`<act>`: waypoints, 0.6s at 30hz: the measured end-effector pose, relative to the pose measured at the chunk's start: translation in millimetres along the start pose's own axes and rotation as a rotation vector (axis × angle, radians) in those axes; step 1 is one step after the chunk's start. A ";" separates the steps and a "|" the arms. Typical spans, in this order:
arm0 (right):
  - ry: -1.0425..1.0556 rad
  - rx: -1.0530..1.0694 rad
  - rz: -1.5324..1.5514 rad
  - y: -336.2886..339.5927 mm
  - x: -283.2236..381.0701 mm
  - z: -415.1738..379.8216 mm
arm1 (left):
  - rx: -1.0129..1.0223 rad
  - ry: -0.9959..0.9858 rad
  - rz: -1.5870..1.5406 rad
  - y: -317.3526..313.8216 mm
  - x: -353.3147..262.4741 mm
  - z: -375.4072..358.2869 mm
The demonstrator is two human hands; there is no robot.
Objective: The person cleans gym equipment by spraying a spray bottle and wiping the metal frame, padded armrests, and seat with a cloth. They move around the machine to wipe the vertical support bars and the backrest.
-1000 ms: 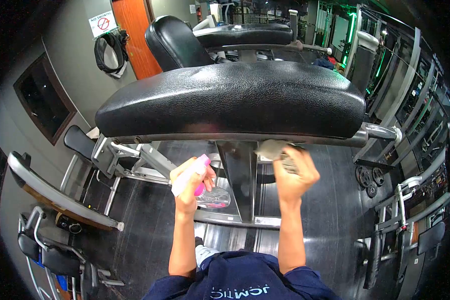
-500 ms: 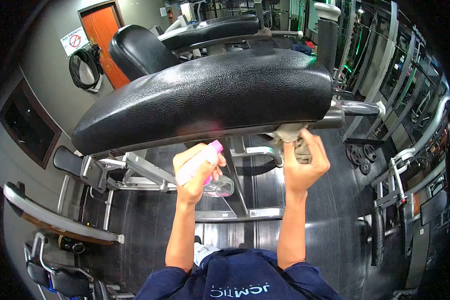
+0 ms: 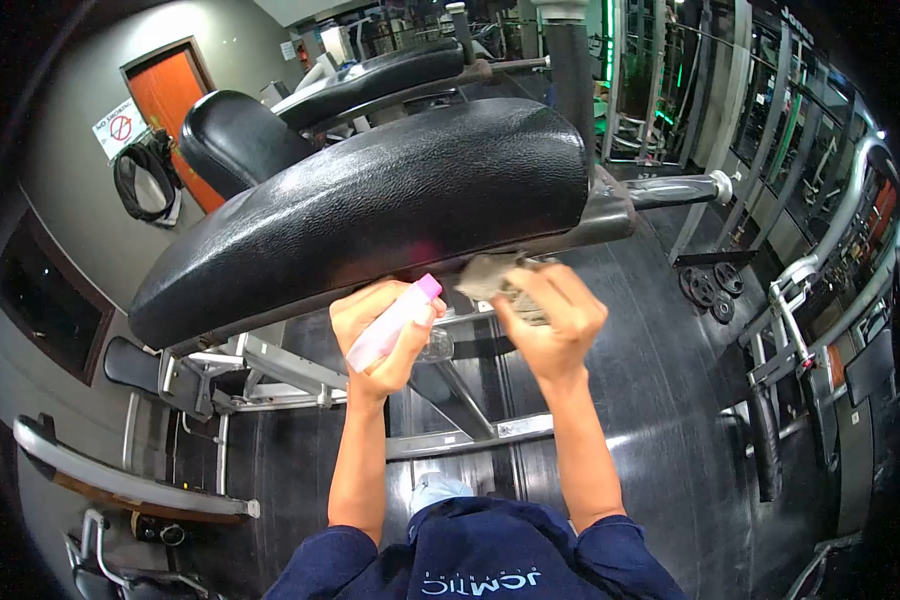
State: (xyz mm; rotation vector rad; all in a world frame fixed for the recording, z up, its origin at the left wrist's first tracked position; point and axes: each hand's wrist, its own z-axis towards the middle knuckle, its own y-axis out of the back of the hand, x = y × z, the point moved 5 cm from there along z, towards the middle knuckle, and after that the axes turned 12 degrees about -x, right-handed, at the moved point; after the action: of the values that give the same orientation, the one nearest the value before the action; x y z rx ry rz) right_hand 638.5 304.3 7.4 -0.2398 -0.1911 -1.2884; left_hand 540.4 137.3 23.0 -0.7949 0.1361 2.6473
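Since a second ago the right hand (image 3: 550, 322) has slid its cloth (image 3: 490, 277) leftward along the underside edge of the padded bench (image 3: 370, 210), from near the metal end of the frame to just beside the left hand (image 3: 382, 335); the view has also swung, so the pad now runs on a slant.

That black padded bench is the largest thing in view, lying above and beyond both sets of fingers, its lower front edge just over them. Behind it sits a second black pad (image 3: 235, 140), farther from the fingers, with an orange door (image 3: 175, 95) on the wall well beyond it. Below the fingers the grey steel frame (image 3: 460, 400) of the machine stands on the dark floor (image 3: 650, 400). Weight plates (image 3: 710, 290) lie on the floor well to the right of the right fingers.

Right fingers are curled shut around the grey cloth, pressing it up against the bench's lower edge. Left fingers are wrapped closed around a spray bottle (image 3: 395, 325), its pink cap poking out past the fingertips toward the cloth and its clear body showing on their far side.
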 end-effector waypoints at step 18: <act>-0.189 -0.386 -0.163 45.1 -56.4 13.3 | -0.069 0.207 -0.094 -11.3 12.8 -7.5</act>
State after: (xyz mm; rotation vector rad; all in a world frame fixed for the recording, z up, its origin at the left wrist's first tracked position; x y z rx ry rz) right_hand 666.7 371.8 1.6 -0.6884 -0.1226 -1.4601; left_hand 538.7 150.4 9.8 -1.0709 0.0602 2.4893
